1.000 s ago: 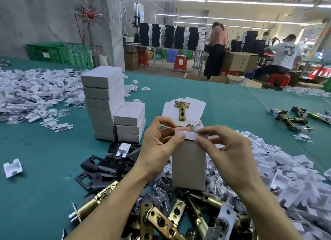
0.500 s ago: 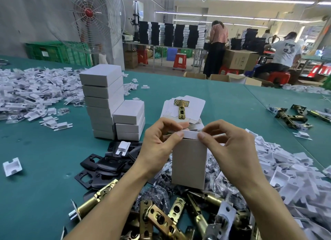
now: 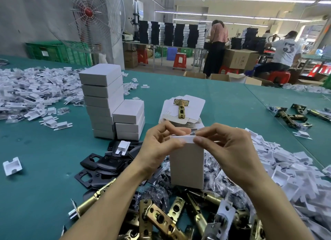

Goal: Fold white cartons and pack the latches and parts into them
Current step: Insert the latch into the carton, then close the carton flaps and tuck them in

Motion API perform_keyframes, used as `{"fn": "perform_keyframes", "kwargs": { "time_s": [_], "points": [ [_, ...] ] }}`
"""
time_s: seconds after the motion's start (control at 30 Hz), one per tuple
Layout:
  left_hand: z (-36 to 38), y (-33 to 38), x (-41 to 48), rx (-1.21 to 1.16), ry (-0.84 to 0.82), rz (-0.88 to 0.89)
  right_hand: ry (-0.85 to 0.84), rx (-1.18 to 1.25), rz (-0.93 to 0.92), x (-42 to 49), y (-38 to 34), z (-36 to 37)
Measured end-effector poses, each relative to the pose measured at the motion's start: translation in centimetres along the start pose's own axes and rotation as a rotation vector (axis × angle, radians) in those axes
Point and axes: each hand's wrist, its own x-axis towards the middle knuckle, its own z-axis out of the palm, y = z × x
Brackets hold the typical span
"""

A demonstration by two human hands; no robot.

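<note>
A white carton point(image 3: 187, 166) stands upright on end in front of me, above a heap of brass latches point(image 3: 161, 216) and bagged screws point(image 3: 155, 193). My left hand point(image 3: 157, 148) and my right hand point(image 3: 229, 150) both pinch the carton's top flap point(image 3: 184, 138) from either side, fingertips nearly meeting over it. What lies inside the carton is hidden. Behind it lies a stack of flat carton blanks point(image 3: 193, 107) with one brass latch point(image 3: 181, 108) on top. Black strike plates point(image 3: 105, 166) lie to the left.
Two stacks of closed white cartons point(image 3: 107, 100) stand at centre left on the green table point(image 3: 44, 195). White plastic inserts are heaped at far left point(image 3: 32, 94) and at right point(image 3: 290, 171). More latches point(image 3: 293, 116) lie far right. A fan and people at benches are beyond.
My hands and the carton have stayed in place; the fingertips have drawn closer together over the top flap, pressing it lower.
</note>
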Motion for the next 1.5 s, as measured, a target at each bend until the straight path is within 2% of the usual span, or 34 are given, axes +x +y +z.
{"fn": "perform_keyframes", "kwargs": {
  "time_s": [0.1, 0.23, 0.33, 0.57, 0.7, 0.8, 0.9, 1.0, 1.1, 1.2, 1.37, 1.5],
  "points": [
    [0.3, -0.1, -0.1, 0.035, 0.018, 0.029, -0.062, 0.029, -0.009, 0.0, 0.0, 0.0],
    [0.1, -0.1, -0.1, 0.067, 0.088, 0.075, -0.134, -0.059, 0.013, -0.1, 0.7, -0.3],
    [-0.2, -0.3, 0.0, 0.131, 0.078, 0.11, -0.175, -0.134, -0.033, -0.2, 0.8, -0.2],
    [-0.4, -0.6, 0.1, 0.114, 0.068, 0.039, -0.242, 0.013, 0.092, -0.2, 1.5, -0.1],
    [-0.1, -0.4, 0.1, 0.153, 0.137, 0.045, -0.118, 0.082, 0.093, -0.2, 1.0, 0.5],
    [0.0, -0.4, 0.2, 0.136, 0.177, 0.048, 0.048, 0.239, 0.095, 0.0, 0.5, 0.8],
    [0.0, -0.3, 0.1, 0.142, 0.081, -0.055, 0.232, 0.431, 0.18, 0.2, 0.2, 0.6],
    [0.5, -0.2, -0.1, 0.072, -0.034, -0.186, 0.339, 0.587, 0.361, 0.4, 0.5, 0.1],
    [1.2, -0.2, -0.1, 0.108, 0.035, -0.183, 0.288, 0.648, 0.497, 0.3, 0.6, 0.4],
    [1.3, 0.0, 0.1, 0.273, 0.154, -0.1, 0.241, 0.612, 0.522, 0.1, 0.5, 1.4],
    [0.3, 1.1, 0.9, 0.417, 0.272, -0.019, 0.122, 0.58, 0.595, 0.1, 0.6, 2.0],
    [-1.7, 1.6, 2.9, 0.235, 0.552, -0.04, -0.148, 0.385, 0.668, -0.1, 0.8, 2.2]
  ]
}}
